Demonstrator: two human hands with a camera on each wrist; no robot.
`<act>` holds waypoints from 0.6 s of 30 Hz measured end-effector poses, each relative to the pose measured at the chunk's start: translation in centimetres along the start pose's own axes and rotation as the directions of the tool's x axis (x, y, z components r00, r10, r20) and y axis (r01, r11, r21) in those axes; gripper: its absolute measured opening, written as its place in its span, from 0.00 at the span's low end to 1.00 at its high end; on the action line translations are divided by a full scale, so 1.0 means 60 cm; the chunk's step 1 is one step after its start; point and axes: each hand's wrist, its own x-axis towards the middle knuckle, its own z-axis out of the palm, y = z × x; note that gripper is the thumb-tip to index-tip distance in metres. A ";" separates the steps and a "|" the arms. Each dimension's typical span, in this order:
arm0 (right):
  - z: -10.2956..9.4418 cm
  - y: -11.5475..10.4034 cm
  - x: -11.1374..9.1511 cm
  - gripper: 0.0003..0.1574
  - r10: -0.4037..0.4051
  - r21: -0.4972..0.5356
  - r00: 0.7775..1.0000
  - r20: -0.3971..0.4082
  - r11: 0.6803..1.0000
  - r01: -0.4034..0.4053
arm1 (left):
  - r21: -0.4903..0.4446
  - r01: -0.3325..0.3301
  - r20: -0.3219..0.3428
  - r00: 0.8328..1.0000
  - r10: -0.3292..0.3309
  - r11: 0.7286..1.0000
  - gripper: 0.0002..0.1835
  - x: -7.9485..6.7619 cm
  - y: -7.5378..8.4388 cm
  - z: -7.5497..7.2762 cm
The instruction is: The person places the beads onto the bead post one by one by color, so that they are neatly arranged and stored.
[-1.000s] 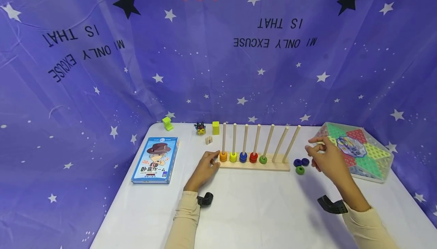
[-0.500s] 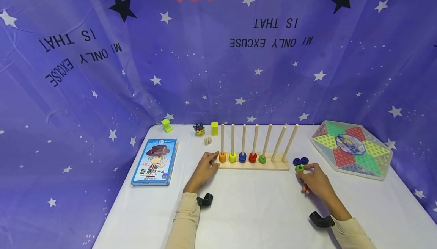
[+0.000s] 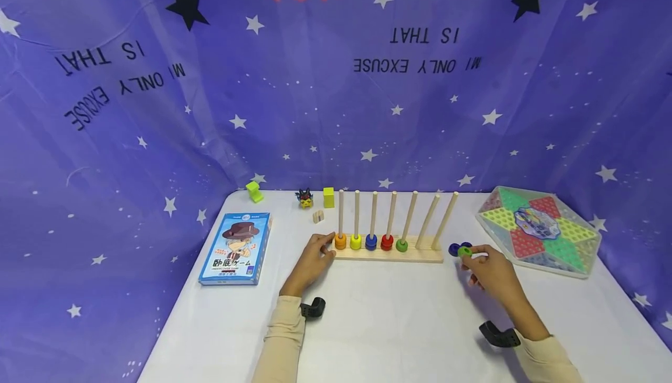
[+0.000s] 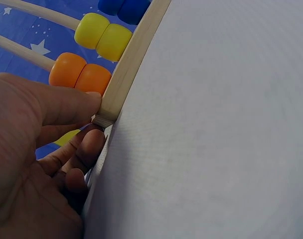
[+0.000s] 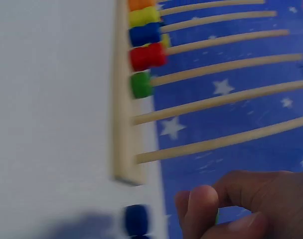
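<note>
A wooden bead rack [image 3: 388,257] with several upright pegs stands on the white table. My left hand [image 3: 312,260] grips the left end of its base, thumb and fingertips at the corner beside the orange beads [image 4: 81,72]. Pairs of orange, yellow, blue and red beads sit low on their pegs, then a single green bead [image 5: 141,85]; the two rightmost pegs are bare. Right of the rack, my right hand [image 3: 492,273] pinches a loose green bead [image 3: 465,251] between thumb and forefinger. Two dark blue beads [image 3: 454,249] lie just behind it, partly covered in the head view.
A blue card-game box [image 3: 236,249] lies at the left. Along the back are a yellow-green block [image 3: 328,197], a green zigzag piece [image 3: 254,192], a small dark figure [image 3: 304,198] and a small wooden piece [image 3: 318,216]. A hexagonal board box [image 3: 541,231] lies at the right.
My right hand has come down and left from above the board box, taken the green bead and raised it slightly. The left hand keeps its place on the rack.
</note>
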 end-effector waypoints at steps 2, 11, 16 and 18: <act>-0.020 -0.027 -0.004 0.34 -0.051 -0.020 0.999 -0.019 0.999 0.051 | 0.002 -0.004 -0.002 1.000 0.004 1.000 0.26 -0.002 -0.001 0.000; -0.096 -0.207 -0.012 0.35 -0.251 -0.070 0.961 -0.112 0.967 0.244 | 0.003 -0.029 -0.007 1.000 0.029 1.000 0.26 0.002 -0.001 -0.006; -0.093 -0.274 -0.008 0.34 -0.303 -0.039 0.951 -0.054 0.953 0.301 | -0.012 -0.034 -0.006 0.999 0.034 0.999 0.26 -0.001 0.001 -0.005; -0.082 -0.288 -0.001 0.33 -0.309 -0.023 0.951 -0.014 0.951 0.309 | -0.015 -0.039 -0.005 0.999 0.039 0.999 0.26 -0.003 0.001 -0.004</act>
